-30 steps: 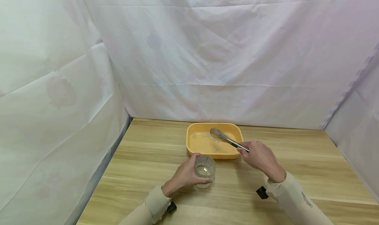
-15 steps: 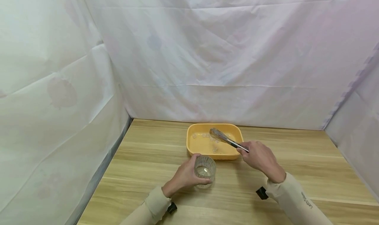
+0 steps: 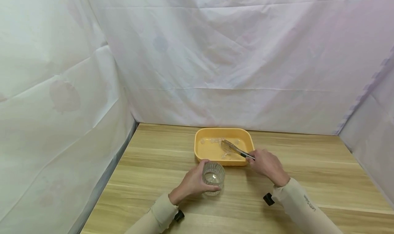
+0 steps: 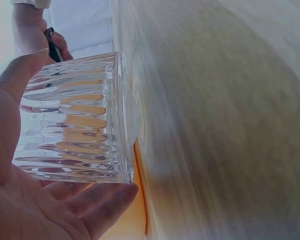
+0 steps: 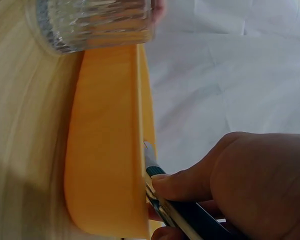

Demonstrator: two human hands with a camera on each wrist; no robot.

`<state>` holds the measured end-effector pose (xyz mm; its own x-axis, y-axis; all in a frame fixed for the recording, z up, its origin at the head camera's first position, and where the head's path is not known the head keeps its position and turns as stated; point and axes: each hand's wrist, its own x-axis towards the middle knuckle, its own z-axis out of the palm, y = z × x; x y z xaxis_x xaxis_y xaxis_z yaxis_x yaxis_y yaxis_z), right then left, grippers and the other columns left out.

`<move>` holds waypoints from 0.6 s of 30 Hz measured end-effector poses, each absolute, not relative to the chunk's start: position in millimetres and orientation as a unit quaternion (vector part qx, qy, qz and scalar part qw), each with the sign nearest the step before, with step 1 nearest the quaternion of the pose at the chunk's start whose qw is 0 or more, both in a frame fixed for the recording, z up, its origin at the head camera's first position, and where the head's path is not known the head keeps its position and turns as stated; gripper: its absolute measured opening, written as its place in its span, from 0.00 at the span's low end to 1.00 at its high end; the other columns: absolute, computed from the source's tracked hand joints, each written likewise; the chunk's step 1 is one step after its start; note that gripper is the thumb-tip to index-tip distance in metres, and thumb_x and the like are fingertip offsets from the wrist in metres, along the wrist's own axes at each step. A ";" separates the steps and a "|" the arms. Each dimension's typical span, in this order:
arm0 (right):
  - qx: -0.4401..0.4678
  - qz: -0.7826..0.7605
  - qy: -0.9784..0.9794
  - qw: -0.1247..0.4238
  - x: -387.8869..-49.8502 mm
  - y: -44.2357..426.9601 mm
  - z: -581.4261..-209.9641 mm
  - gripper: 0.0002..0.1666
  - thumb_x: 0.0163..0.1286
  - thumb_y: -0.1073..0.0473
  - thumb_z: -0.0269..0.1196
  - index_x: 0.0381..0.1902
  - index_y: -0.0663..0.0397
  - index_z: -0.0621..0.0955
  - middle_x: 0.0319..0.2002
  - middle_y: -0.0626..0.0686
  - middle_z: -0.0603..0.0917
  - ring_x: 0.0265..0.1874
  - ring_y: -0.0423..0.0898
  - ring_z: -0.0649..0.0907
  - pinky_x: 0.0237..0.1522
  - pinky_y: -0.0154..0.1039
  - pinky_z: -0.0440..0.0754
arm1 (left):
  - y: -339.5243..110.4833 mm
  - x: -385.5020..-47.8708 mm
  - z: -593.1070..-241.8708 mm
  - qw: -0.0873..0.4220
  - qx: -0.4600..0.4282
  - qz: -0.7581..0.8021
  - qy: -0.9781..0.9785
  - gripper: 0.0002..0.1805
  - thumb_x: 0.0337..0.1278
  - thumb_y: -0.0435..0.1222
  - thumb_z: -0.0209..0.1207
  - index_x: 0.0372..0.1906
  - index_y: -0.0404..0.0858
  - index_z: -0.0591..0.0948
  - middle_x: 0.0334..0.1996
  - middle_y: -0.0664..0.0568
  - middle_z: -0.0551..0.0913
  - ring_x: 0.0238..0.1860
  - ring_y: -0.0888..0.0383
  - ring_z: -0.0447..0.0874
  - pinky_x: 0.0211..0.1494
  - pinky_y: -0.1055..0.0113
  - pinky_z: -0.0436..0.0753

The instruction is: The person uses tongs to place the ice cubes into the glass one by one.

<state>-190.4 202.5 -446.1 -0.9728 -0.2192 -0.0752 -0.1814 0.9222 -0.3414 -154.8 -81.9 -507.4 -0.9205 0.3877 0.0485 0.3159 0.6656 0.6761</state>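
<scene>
My left hand curls round a clear ribbed glass standing on the table just in front of a yellow basin. In the left wrist view, thumb and fingers wrap the ribbed glass from both sides. My right hand grips metal tongs with black on the handles, at the basin's right edge. The tips of the tongs dip into the basin, among small clear pieces on its floor. Whether a piece is between the tips is too small to tell. The right wrist view hides the tips behind the basin wall.
A wood-grain table lies under everything. White cloth hangs behind the table and along both sides. Each wrist carries a small black device, one of them the right wrist device.
The right hand has lowered the tongs and shifted slightly left, so the tips now sit deeper in the basin. My left hand and the glass have stayed in place.
</scene>
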 end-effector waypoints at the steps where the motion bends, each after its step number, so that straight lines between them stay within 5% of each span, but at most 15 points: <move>1: -0.101 -0.168 0.979 0.058 -191.8 202.7 -448.2 0.14 0.73 0.52 0.59 0.25 0.47 0.80 0.15 0.47 0.68 0.13 0.41 0.66 0.15 0.35 0.61 | -82.1 -155.2 -507.8 0.050 0.193 0.361 0.911 0.57 0.32 0.63 0.76 0.69 0.44 0.63 0.54 0.45 0.81 0.52 0.48 0.82 0.50 0.53 0.82; 9: -0.105 -0.158 0.981 0.050 -195.3 201.9 -452.7 0.21 0.72 0.52 0.59 0.17 0.45 0.72 0.14 0.46 0.67 0.13 0.41 0.66 0.15 0.35 0.61 | -82.6 -156.4 -509.1 0.053 0.188 0.364 0.911 0.57 0.31 0.63 0.76 0.69 0.46 0.63 0.54 0.45 0.81 0.52 0.49 0.82 0.50 0.54 0.82; 18: -0.099 -0.155 0.981 0.056 -196.8 201.4 -449.9 0.17 0.72 0.53 0.58 0.21 0.45 0.78 0.15 0.47 0.69 0.13 0.42 0.66 0.15 0.35 0.62 | -82.6 -156.2 -508.8 0.054 0.192 0.369 0.908 0.57 0.32 0.62 0.76 0.69 0.45 0.62 0.54 0.45 0.81 0.52 0.49 0.82 0.50 0.55 0.82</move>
